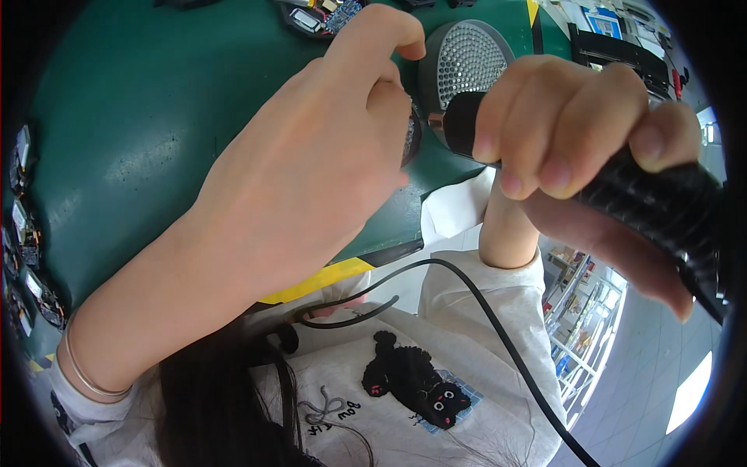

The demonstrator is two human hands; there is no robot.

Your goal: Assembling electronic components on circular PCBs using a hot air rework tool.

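Note:
My right hand point(576, 128) is wrapped round a black electric screwdriver point(654, 187) with a ribbed grip, tilted so that its copper-coloured tip points left. That tip lies between my left hand and a round grey tray point(471, 62) set with rows of small shiny dots. My left hand point(311, 148) is closed, back of the hand toward me, with the index finger bent over the table. Past its fingers shows the edge of a small dark part point(412, 132); most of it is hidden by the hand.
The green table mat point(148, 148) has a yellow-and-black striped edge point(334, 276). Opened devices with circuit boards point(323, 15) lie at the far side, and several more point(31, 233) line the left. A black cable point(498, 311) crosses my lap. White paper point(455, 206) hangs at the table edge.

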